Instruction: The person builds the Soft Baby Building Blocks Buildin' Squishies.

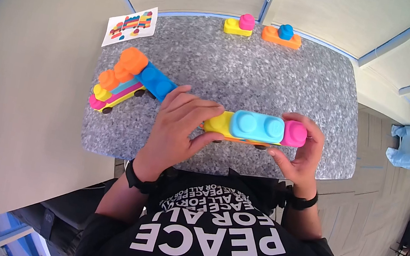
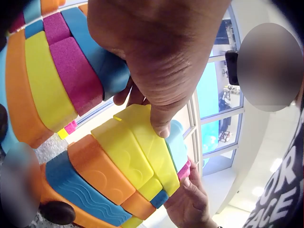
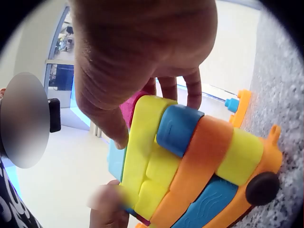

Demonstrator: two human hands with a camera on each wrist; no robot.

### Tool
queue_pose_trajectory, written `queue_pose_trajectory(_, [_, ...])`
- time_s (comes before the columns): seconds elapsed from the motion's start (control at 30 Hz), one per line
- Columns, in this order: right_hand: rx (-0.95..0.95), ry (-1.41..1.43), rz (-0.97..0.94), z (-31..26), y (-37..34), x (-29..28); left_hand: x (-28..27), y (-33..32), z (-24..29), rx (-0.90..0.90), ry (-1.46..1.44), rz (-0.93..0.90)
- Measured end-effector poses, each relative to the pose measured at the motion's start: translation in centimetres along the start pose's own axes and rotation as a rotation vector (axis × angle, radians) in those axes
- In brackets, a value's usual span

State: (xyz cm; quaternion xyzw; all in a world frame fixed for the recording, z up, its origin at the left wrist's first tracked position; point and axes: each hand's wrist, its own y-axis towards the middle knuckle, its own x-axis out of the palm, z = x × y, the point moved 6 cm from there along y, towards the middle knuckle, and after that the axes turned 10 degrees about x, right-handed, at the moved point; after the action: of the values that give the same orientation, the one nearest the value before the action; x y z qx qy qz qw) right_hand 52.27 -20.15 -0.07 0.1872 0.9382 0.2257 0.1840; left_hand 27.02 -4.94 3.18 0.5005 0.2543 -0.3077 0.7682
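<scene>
A stack of toy building blocks (image 1: 258,127) on an orange wheeled base stands near the table's front edge. Yellow, light blue and pink pieces top it; below, the wrist views show orange, yellow and blue layers. My left hand (image 1: 175,125) grips its left end, thumb on the yellow block (image 2: 142,147) and fingers behind. At the other end, my right hand (image 1: 306,151) holds the upper part, its thumb on the near side of the long yellow block (image 3: 145,128) and fingers at the far side. A second block stack (image 1: 157,82) stands left, partly hidden by my left hand.
A printed picture card (image 1: 131,26) lies at the back left. Along the rear edge sit a yellow block (image 1: 238,28) with a pink piece on it and an orange block (image 1: 281,39) with a blue piece. The speckled grey table (image 1: 201,56) meets a wall behind.
</scene>
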Motion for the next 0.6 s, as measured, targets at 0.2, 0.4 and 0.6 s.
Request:
queue_pose_trajectory(0.2, [0.148,0.003,-0.039,1.7,-0.3,-0.1,0.1,-0.1,0.0,0.006,-0.004,0.007])
queue_pose_trajectory(0.4, [0.229,-0.033,-0.057,1.8,-0.1,-0.7,0.3,0.1,0.4,0.013,0.006,-0.004])
queue_pose_trajectory(0.6, [0.211,-0.069,-0.085,1.7,0.2,-1.7,0.4,0.3,1.0,0.026,0.022,-0.051])
